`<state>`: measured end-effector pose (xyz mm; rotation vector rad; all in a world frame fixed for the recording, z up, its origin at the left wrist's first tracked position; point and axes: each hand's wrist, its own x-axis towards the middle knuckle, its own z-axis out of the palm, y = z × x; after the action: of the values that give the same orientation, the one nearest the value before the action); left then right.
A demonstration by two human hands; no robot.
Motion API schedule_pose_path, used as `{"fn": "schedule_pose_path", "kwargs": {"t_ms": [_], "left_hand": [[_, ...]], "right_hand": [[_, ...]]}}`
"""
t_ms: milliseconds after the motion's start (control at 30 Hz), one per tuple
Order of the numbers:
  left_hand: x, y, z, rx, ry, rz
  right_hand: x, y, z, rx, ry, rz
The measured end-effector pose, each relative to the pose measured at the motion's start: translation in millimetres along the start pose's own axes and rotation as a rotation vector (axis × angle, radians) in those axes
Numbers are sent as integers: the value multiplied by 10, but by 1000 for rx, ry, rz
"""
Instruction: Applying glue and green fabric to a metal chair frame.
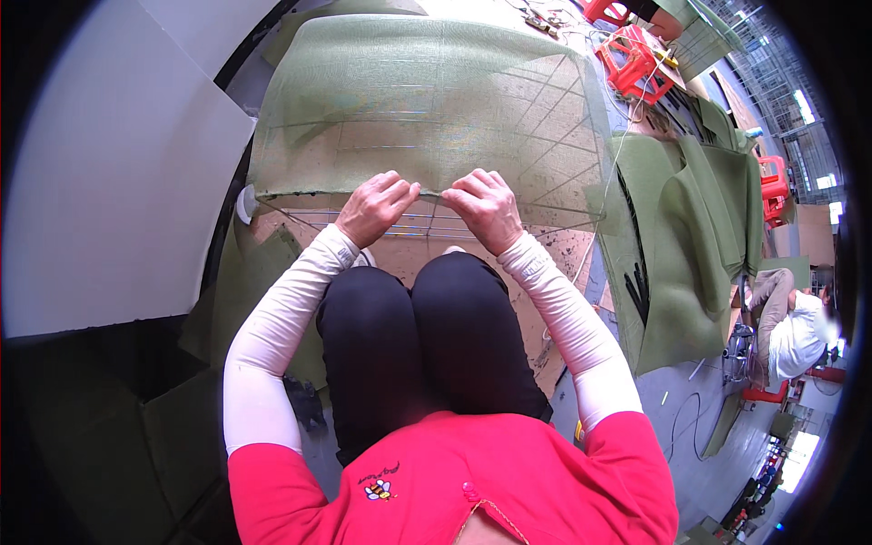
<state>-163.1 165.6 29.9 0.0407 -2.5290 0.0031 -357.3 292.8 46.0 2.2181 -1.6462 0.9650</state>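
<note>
A sheet of sheer green mesh [400, 91] lies over a wire grid frame [409, 222] in front of my knees. My left hand [378, 205] pinches the mesh's near edge, left of the middle. Just to the right, my right hand [483, 207] pinches the same edge, a short gap away. Between the two hands the edge runs along a frame wire. Bare wires show below the edge, and more grid lines show through the mesh. Fingertips of both hands are curled, so the exact grip on the wire is partly hidden.
Folded green mesh [695, 227] is heaped on the right, with dark strips [638, 291] on it. Red plastic stools [633, 64] stand at the far right. A white panel [118, 173] fills the left. A person in a white shirt [792, 336] sits at the right.
</note>
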Motion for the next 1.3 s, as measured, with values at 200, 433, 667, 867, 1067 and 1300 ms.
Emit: {"fn": "schedule_pose_path", "kwargs": {"t_ms": [200, 433, 667, 867, 1067, 1300], "left_hand": [[16, 17, -13, -18, 13, -17], [26, 26, -22, -33, 26, -26], [35, 44, -3, -37, 29, -44], [41, 45, -21, -18, -5, -49], [155, 95, -35, 0, 78, -27], [378, 130, 110, -121, 5, 77]], "right_hand": [[-20, 75, 95, 49, 15, -17], [-36, 32, -79, 255, 55, 224], [21, 18, 87, 121, -3, 165], [-52, 85, 88, 145, 23, 173], [-160, 165, -51, 132, 66, 137], [-160, 186, 18, 137, 123, 112]]}}
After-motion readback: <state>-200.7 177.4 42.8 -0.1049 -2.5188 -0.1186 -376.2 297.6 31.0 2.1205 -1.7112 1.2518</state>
